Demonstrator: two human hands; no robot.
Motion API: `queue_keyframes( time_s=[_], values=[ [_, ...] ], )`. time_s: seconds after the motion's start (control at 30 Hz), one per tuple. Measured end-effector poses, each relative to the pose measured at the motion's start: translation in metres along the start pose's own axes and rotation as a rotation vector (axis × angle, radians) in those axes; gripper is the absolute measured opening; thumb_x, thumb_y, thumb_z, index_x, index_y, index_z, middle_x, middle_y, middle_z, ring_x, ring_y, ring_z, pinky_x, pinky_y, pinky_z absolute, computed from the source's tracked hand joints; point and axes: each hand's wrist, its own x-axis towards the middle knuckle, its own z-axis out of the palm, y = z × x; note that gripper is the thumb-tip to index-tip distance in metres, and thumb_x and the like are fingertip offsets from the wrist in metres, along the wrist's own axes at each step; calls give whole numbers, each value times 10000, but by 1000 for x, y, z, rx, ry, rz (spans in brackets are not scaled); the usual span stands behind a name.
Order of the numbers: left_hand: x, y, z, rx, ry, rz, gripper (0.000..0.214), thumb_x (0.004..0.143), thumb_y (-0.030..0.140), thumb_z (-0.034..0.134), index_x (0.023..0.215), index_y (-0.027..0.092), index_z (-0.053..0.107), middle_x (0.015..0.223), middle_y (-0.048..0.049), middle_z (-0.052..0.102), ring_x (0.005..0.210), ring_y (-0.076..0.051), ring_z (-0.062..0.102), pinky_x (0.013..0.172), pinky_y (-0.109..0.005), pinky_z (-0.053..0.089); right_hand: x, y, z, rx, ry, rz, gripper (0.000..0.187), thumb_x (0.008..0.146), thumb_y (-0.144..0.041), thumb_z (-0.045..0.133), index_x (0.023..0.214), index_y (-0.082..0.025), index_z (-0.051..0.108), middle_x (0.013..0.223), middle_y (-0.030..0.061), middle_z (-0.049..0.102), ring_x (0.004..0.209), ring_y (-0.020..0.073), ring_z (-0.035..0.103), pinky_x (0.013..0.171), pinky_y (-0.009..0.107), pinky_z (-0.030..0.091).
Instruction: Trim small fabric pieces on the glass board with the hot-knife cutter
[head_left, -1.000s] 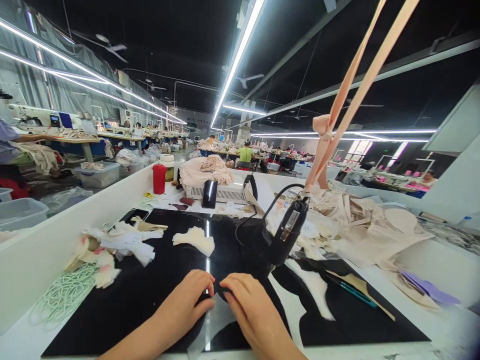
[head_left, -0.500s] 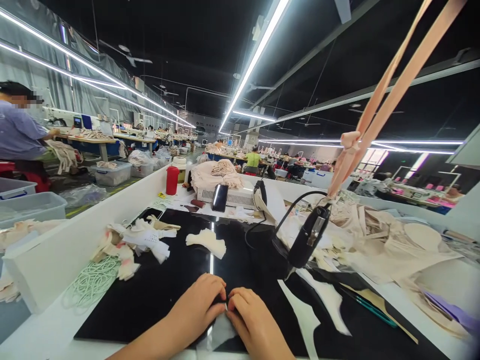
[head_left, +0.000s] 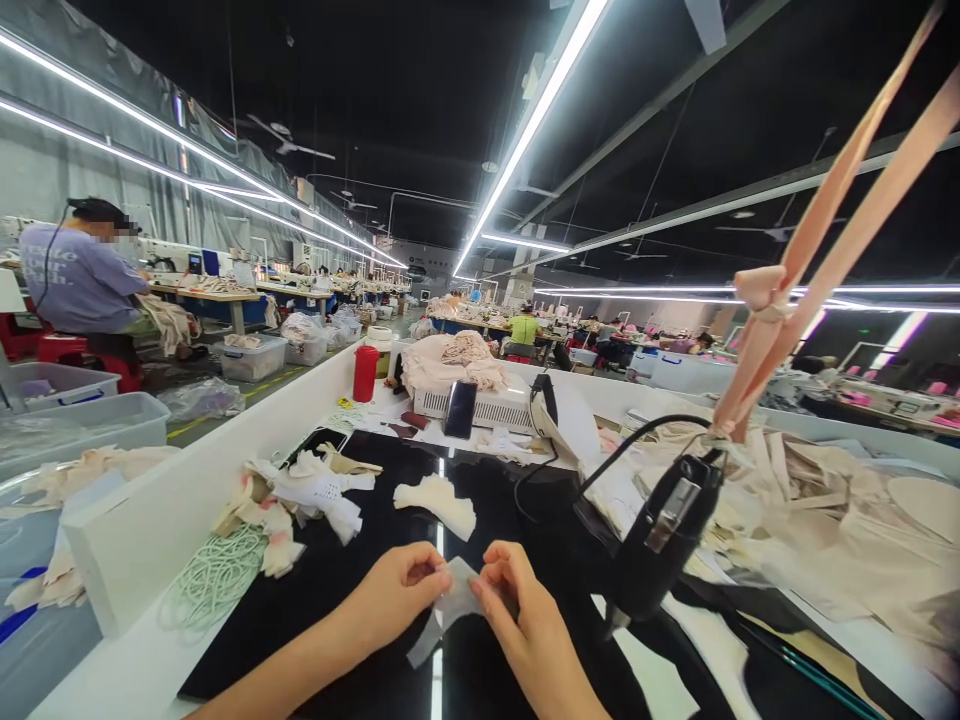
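Note:
Between my hands is a thin translucent white fabric piece (head_left: 454,594), raised a little over the glossy black board (head_left: 300,620). My left hand (head_left: 409,590) pinches its upper left edge between thumb and fingers. At its right edge, my right hand (head_left: 521,610) grips it with thumb and curled fingers. The piece's lower left end hangs down. Beyond them a cream curved fabric piece (head_left: 437,503) lies flat on the board. To the right of my right hand hangs a black handheld tool (head_left: 664,535) on a knotted pink strap (head_left: 765,300), its metal tip pointing down.
White cut pieces (head_left: 709,650) lie under the tool, with teal tweezers (head_left: 825,680) beside them. Left are fabric scraps (head_left: 315,490) and mint-green cord (head_left: 217,580). A phone (head_left: 460,410), a red bottle (head_left: 365,374) and heaped beige fabric (head_left: 832,510) stand around the board. A co-worker (head_left: 90,265) sits far left.
Both hands have lifted from the board and turned, bringing the translucent piece up into view between them. The hanging tool has swung right and nearer. The whole view has shifted slightly left.

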Motion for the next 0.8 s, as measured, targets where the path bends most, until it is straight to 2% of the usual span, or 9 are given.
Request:
queue_keyframes(
  time_s=[0.17, 0.23, 0.37, 0.43, 0.6, 0.8],
  values=[
    [26, 0, -27, 19, 88, -6, 368, 804, 570, 579, 798, 203, 545, 706, 17, 604, 601, -148, 550, 577, -267, 418, 33, 0, 12, -46, 57, -77, 196, 985, -286, 529, 799, -238, 562, 759, -27, 606, 698, 158, 597, 648, 244, 476],
    [40, 0, -37, 56, 144, 15, 334, 821, 534, 596, 827, 202, 559, 716, 27, 588, 632, -153, 577, 602, -269, 442, 47, 1, 16, -83, 83, -80, 185, 980, -276, 542, 812, -238, 608, 765, -21, 634, 693, 164, 612, 640, 250, 474],
    [72, 0, -53, 194, 225, 41, 249, 924, 401, 627, 1035, 181, 592, 780, 31, 601, 594, -132, 572, 590, -273, 474, 75, 7, 22, -206, 151, -62, 233, 1010, -341, 521, 867, -252, 682, 784, -8, 667, 685, 182, 633, 627, 280, 458],
    [84, 0, -58, 294, 254, 60, 227, 968, 360, 635, 1087, 170, 599, 813, 24, 614, 626, -136, 587, 633, -294, 506, 86, 12, 26, -276, 173, -61, 272, 1023, -372, 498, 881, -257, 699, 792, 5, 675, 710, 199, 642, 635, 296, 451],
    [100, 2, -63, 582, 234, 105, 227, 1003, 358, 642, 1119, 162, 640, 965, -24, 671, 860, -195, 662, 833, -399, 552, 103, 27, 36, -434, 161, -82, 253, 1023, -321, 524, 887, -254, 727, 829, 35, 714, 786, 231, 631, 676, 320, 427],
    [108, -5, -58, 871, 187, 96, 231, 1007, 342, 648, 1148, 160, 656, 1083, -55, 689, 965, -220, 681, 890, -438, 563, 109, 39, 45, -546, 125, -91, 188, 972, -183, 617, 845, -229, 747, 827, 55, 727, 805, 254, 607, 693, 349, 391]
  ],
)
